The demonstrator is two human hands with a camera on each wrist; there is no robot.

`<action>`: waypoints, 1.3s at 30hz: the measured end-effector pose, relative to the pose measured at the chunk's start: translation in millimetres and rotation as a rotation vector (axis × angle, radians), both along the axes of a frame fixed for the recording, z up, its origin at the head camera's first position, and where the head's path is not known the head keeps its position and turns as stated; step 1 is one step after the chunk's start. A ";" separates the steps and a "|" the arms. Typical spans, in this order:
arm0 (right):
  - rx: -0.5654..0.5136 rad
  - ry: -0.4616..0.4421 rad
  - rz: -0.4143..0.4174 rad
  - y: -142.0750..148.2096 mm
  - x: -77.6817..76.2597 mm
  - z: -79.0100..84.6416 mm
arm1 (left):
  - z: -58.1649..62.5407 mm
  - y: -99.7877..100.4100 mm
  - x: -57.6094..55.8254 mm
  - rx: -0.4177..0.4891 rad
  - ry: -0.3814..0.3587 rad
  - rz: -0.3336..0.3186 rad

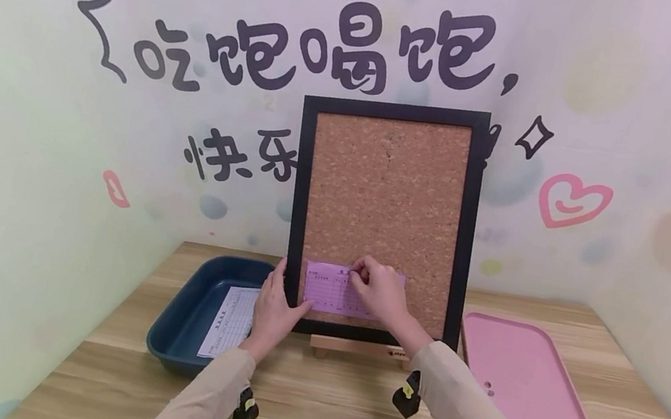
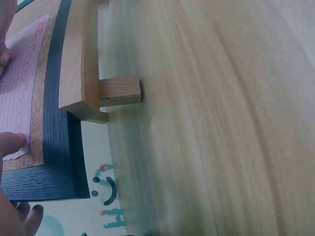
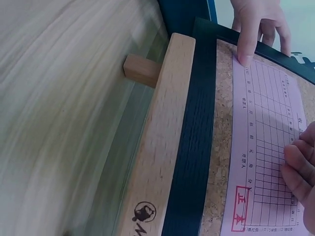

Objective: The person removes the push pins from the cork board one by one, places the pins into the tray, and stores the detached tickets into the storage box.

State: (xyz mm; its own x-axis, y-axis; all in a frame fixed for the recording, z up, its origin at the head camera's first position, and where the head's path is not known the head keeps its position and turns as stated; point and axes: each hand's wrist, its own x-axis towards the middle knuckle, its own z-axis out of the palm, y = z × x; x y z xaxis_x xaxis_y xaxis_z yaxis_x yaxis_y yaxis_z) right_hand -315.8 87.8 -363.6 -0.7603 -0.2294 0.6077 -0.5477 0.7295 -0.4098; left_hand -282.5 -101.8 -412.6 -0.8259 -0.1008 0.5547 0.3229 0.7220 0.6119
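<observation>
A black-framed corkboard [image 1: 385,195] stands upright on a small wooden easel [image 1: 355,347]. Against the lower part of its cork lies a purple printed form [image 1: 324,287], with a red stamp visible in the right wrist view. My left hand [image 1: 276,312] grips the frame's lower left side; its thumb [image 3: 244,56] presses the form's lower left corner, and the other fingers reach around the frame's outer edge. My right hand [image 1: 382,291] is at the form's upper middle, thumb and curled fingertips pinched together [image 3: 295,164] against the paper. The fingertips hide the small thing between them.
Left of the board, a dark blue bin [image 1: 179,331] holds white printed forms [image 1: 230,320]. To the right lies a pink tray [image 1: 542,389] with a couple of small round metallic pieces [image 1: 488,388] near its left edge. The wooden table [image 1: 332,417] backs onto a decorated wall.
</observation>
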 end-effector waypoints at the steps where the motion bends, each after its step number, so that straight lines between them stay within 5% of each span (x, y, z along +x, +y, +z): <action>1: 0.006 0.004 0.002 0.2 -0.2 0.1 | -0.1 0.0 -0.1 -0.001 0.000 0.000; 17: 0.094 0.046 0.047 1.7 0.6 3.6 | -0.1 -1.0 0.3 0.005 -0.007 -0.006; 28: -0.017 -0.115 0.099 9.0 0.8 6.0 | -1.3 -1.0 -0.3 0.000 0.005 -0.006; 39: -0.133 -0.132 0.163 21.8 6.8 -4.1 | -2.4 -1.1 -1.1 0.001 0.015 -0.006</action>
